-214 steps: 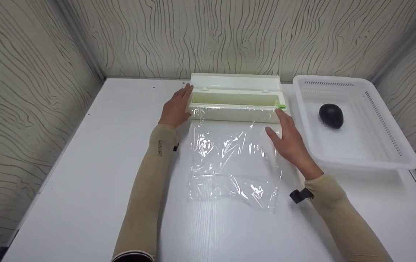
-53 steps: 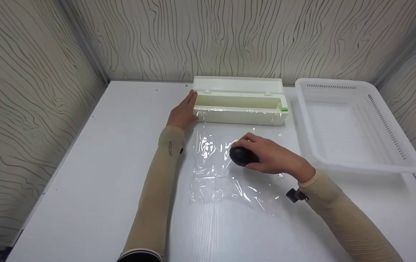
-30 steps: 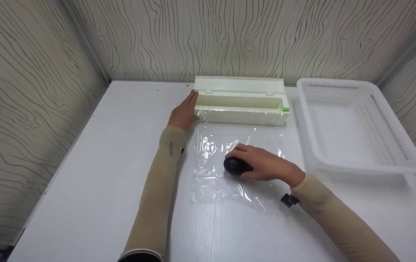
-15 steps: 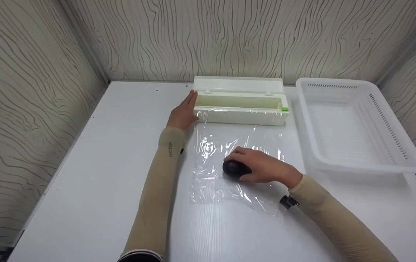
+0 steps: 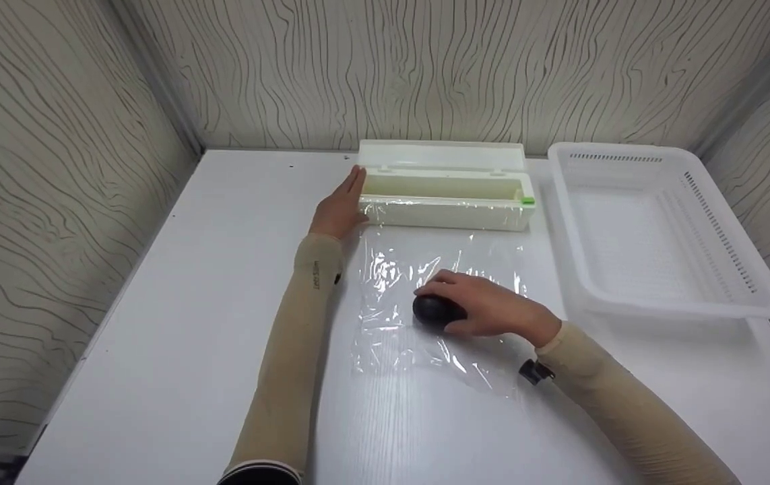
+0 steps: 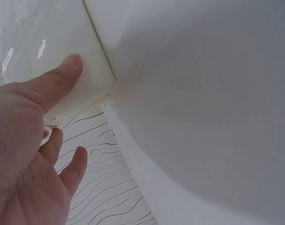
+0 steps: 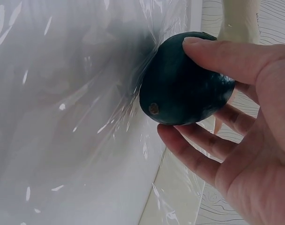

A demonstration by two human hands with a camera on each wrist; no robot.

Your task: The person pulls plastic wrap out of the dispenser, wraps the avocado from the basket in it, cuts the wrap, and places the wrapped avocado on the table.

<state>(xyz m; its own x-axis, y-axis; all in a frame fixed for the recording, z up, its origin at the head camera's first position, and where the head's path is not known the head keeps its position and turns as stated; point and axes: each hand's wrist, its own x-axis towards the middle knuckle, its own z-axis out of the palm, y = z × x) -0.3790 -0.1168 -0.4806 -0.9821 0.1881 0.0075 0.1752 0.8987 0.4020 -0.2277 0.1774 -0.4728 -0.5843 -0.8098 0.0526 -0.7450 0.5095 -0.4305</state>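
Observation:
A dark, egg-shaped avocado [image 5: 435,311] sits on a clear sheet of plastic wrap [image 5: 385,347], which is slightly puckered beneath it. My right hand [image 5: 486,304] holds the avocado; in the right wrist view the thumb is on one side and the fingers [image 7: 189,152] on the other. The wrap runs from the front edge of a white wrap dispenser box [image 5: 445,214], whose lid stands back. At the box's left end rests my left hand [image 5: 337,212], fingers straight along the end, with its thumb [image 6: 63,79] on the front face in the left wrist view.
A white plastic basket [image 5: 681,308] with slotted sides stands at the right of the white table [image 5: 189,323]. A small green piece [image 5: 527,201] sits at the dispenser's right corner. Wood-patterned walls [image 5: 425,74] close in the back and sides.
The avocado, which lay in the basket earlier, is now in my right hand on the wrap. The right hand came left and lowered it there. My left hand has stayed at the dispenser's end.

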